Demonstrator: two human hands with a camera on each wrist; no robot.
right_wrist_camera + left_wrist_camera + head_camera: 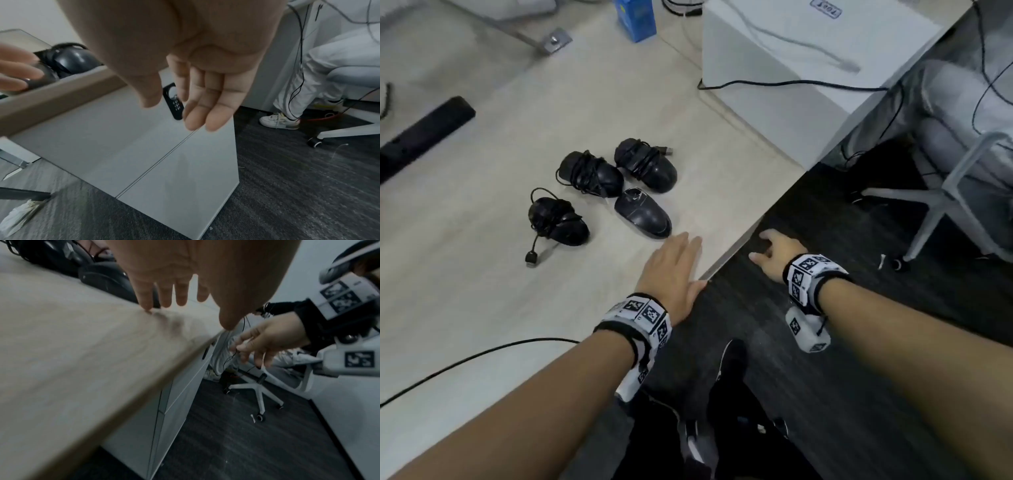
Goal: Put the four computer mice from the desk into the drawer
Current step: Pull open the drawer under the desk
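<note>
Four mice (616, 192) clustered on worktop (482, 308) near flat, relaxed left hand (671, 270); beneath, visible only by wrist views, closed drawer (102, 129) before loose-fingered, empty right hand (205, 97).

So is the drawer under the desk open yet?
Shut. The white drawer fronts sit flush below the light wooden desk edge; the right hand hovers open by the black keypad lock.

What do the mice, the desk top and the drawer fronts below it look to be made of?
Mice: dark plastic, likely; semi-gloss shells catch soft highlights, and three have cords wound around them. Desk top: pale wood-grain surface, matte, probably laminate. Drawer fronts: smooth, flat light grey panels with a faint sheen; painted metal or coated board, cannot tell which.
</note>
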